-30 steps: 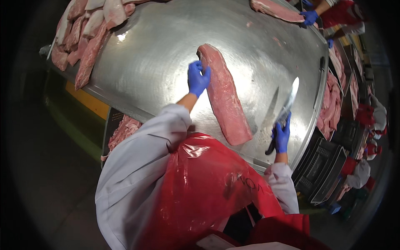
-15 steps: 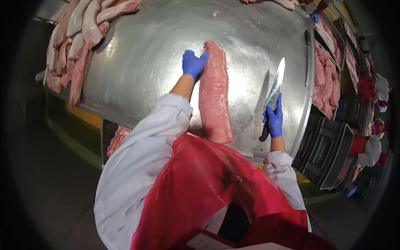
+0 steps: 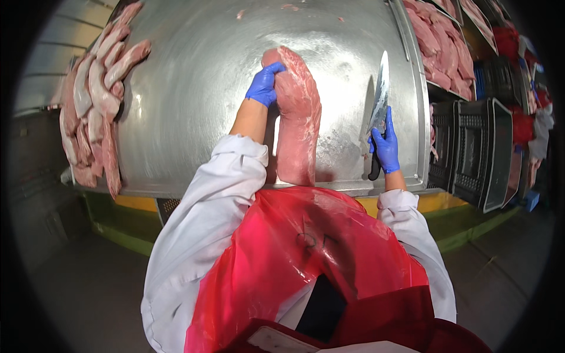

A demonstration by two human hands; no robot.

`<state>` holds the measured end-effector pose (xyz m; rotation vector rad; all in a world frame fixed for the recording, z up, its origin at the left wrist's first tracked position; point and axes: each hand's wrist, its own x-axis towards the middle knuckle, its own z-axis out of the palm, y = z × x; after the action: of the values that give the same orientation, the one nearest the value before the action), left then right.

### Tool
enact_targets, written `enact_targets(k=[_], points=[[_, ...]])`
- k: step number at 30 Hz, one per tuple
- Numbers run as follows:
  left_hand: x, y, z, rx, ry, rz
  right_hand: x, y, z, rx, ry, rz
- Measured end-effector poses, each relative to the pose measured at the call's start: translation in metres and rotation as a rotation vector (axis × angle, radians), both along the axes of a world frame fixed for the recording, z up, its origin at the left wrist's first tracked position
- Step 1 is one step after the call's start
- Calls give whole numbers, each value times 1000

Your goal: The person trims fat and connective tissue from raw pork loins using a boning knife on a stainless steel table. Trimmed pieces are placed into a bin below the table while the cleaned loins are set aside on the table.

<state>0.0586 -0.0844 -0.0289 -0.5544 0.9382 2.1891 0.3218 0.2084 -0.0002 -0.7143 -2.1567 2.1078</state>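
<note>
A long, boneless pork loin lies lengthwise in front of me on the steel table, its far end bent to the left. My left hand, in a blue glove, grips that far end from the left side, with the thumb over the meat. To the right, apart from the loin, my right hand is closed round the black handle of a knife. The blade points away from me, and the index finger stretches along the handle's side.
Several strips of meat are heaped at the table's left edge. Beyond the right edge stand a bin of meat pieces and black plastic crates. Small meat scraps lie at the far side. Other people in red and white stand farther right.
My left hand has gone from resting beside the loin's far end to gripping it, and that end has bent left. My right hand still holds the knife. The view has shifted.
</note>
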Motion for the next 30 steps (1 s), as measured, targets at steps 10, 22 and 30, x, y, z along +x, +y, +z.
enact_targets(k=[10, 22, 30], points=[[29, -5, 225, 146, 1043, 179, 44, 40, -1, 84, 67, -99], [61, -22, -9, -1209, 1308, -531, 21, 22, -38, -98, -47, -4], [28, 35, -44, -1486, 1515, -670, -155, -52, -57, -171, -146, 226]])
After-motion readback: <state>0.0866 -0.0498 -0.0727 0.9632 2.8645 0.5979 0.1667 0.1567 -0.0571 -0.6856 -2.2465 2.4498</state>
